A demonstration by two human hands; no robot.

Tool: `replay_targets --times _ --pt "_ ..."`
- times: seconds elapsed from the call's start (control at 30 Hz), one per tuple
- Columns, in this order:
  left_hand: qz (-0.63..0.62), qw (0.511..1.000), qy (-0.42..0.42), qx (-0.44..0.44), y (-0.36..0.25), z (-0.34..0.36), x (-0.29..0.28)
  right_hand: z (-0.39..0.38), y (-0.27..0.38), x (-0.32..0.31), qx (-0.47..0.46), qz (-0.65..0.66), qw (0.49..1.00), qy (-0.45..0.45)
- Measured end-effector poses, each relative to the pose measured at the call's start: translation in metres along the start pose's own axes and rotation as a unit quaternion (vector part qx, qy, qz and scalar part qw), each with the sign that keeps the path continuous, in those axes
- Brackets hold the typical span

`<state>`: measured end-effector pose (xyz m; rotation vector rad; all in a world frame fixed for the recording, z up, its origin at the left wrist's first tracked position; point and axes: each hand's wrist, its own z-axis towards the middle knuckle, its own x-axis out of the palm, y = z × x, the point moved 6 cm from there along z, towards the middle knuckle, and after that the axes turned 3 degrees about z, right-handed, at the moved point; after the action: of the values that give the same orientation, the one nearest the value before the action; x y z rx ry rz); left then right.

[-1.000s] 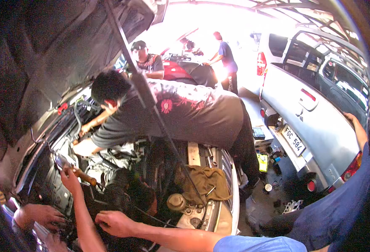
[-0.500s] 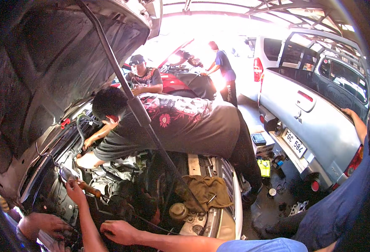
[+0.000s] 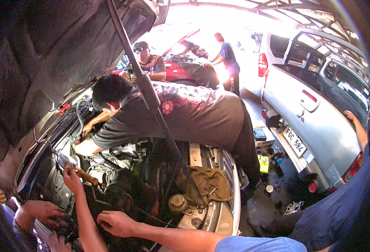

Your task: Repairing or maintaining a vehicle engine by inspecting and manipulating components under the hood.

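Note:
My left hand [image 3: 72,179] reaches up into the engine bay, its fingers closed round a tool with a brown handle [image 3: 87,177] and a pale metallic part. The tool's exact kind is unclear. My right hand [image 3: 117,223] hangs over the near part of the bay, fingers curled; whatever they hold, if anything, is hidden. Beyond my hands, a person in a dark printed shirt [image 3: 181,113] leans across the engine [image 3: 105,168], both arms down in it. At lower left is another person's hand [image 3: 44,213], near the bay's edge.
A prop rod [image 3: 151,98] slants in front of the leaning person, under the raised hood [image 3: 46,54]. A brown cloth [image 3: 208,182] and a round reservoir [image 3: 178,203] lie at the bay's right. A silver pickup [image 3: 315,113] stands right; tools litter the floor, and a person's hand [image 3: 351,117] rests on its tailgate.
The view has shifted a little. My left hand stays on the brown-handled tool, and my right hand remains curled. At the lower left edge, more of another hand has come into view.

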<state>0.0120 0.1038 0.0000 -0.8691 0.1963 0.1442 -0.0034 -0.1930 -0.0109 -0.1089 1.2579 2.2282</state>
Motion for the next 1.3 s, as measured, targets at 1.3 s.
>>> replay_targets --times 1.3 --pt "0.010 1.000 -0.007 0.016 0.030 0.014 0.006 0.001 -0.002 0.000 0.026 0.009 1.000 0.006"
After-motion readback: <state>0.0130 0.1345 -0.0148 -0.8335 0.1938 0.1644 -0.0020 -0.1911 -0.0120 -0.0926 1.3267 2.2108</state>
